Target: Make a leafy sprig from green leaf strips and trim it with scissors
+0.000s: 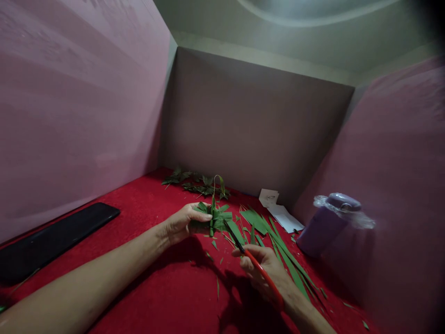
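Observation:
My left hand pinches a woven green leaf piece between thumb and fingers, its strips sticking out to several sides. From its top a thin stem rises and curls over at the tip. My right hand grips a pair of scissors with orange-red handles and dark blades. The blades point up and left, close to the right-hand strips of the leaf piece; whether they touch it I cannot tell. Long green leaf strips lie just beyond my right hand on the red cloth.
Leafy sprigs lie at the back. White papers and a purple tumbler with clear plastic around its lid stand at the right. A black flat object lies at the left. Leaf scraps are scattered about; pink walls close in the sides.

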